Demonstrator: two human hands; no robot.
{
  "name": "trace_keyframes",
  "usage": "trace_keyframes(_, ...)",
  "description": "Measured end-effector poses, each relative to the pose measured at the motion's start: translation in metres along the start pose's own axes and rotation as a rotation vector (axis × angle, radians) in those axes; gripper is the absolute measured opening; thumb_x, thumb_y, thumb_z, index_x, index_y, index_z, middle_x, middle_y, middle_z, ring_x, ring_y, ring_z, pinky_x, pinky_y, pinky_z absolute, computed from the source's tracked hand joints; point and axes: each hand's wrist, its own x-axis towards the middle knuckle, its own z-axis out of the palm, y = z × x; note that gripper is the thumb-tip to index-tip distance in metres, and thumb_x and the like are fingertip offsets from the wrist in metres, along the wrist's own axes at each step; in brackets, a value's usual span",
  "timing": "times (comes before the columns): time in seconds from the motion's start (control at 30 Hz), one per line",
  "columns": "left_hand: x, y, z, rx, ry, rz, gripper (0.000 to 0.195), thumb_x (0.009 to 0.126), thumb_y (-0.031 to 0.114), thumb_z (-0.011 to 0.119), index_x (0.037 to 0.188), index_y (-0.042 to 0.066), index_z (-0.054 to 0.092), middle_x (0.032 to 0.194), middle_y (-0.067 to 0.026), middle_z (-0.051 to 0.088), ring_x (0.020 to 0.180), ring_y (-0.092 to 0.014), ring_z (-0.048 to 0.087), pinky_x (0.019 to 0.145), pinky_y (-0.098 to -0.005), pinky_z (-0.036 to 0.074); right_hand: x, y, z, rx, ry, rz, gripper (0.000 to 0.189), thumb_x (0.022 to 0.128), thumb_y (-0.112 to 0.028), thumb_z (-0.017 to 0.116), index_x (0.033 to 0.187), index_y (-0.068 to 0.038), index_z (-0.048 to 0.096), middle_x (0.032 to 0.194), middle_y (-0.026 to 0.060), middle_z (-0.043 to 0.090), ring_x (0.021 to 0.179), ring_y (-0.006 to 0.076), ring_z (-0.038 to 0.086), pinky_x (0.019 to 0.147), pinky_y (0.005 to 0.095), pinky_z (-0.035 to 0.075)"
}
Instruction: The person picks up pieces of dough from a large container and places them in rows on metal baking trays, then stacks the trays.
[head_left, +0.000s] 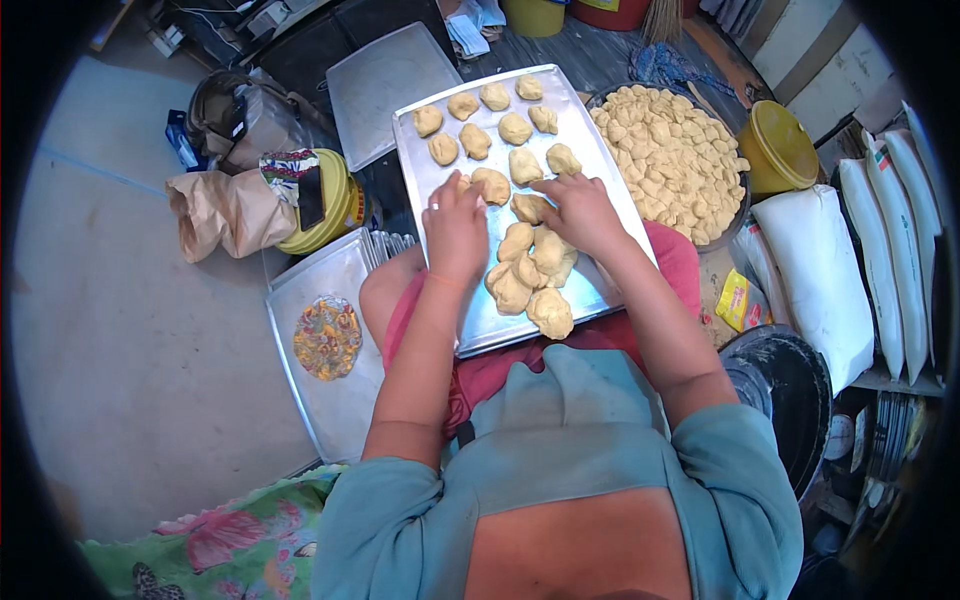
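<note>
A metal baking tray (442, 184) rests on my lap, with balls of dough (515, 128) spread in rows over its far part. My left hand (456, 229) is over the tray's left side, its fingertips at a dough ball that they partly hide. Beside it lies another dough ball (491, 186). My right hand (583, 214) has its fingers against a dough piece (529, 208) near the tray's middle; whether it grips the piece is unclear. Nearer me, several dough pieces (511, 286) lie heaped together, touching one another.
A wide round basin heaped with dough pieces (667, 161) stands at the right, beside a yellow lidded bucket (780, 146). An empty tray (394, 90) lies beyond on the left. Stacked trays (300, 405), a yellow tub (341, 202) and a paper bag (225, 214) are at my left; white sacks (817, 277) at my right.
</note>
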Motion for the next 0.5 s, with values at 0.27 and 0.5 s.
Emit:
trace_keyframes(0.27,0.006,-0.022,0.003,-0.024,-0.075,-0.126,0.034,0.081,0.021,0.069,0.112,0.006,0.066,0.111,-0.0172,0.057,0.105,-0.037,0.054,0.092,-0.0426,0.045,0.018,-0.016,-0.019,-0.084,-0.487,0.196,0.031,0.078,-0.023,0.064,0.106,-0.012,0.067,0.093,0.0073,0.069,0.099,0.0243,0.061,0.086,0.04,0.039)
trace_keyframes(0.5,-0.031,0.008,-0.016,-0.47,-0.315,-0.068,0.029,0.082,0.016,0.065,0.106,0.0,0.063,0.094,-0.0201,0.061,0.089,-0.036,0.06,0.082,-0.042,0.048,-0.007,-0.003,-0.018,0.036,-0.04,0.13,0.039,0.073,-0.025,0.072,0.109,-0.012,0.064,0.107,0.009,0.059,0.106,0.0269,0.055,0.089,0.0396,0.038)
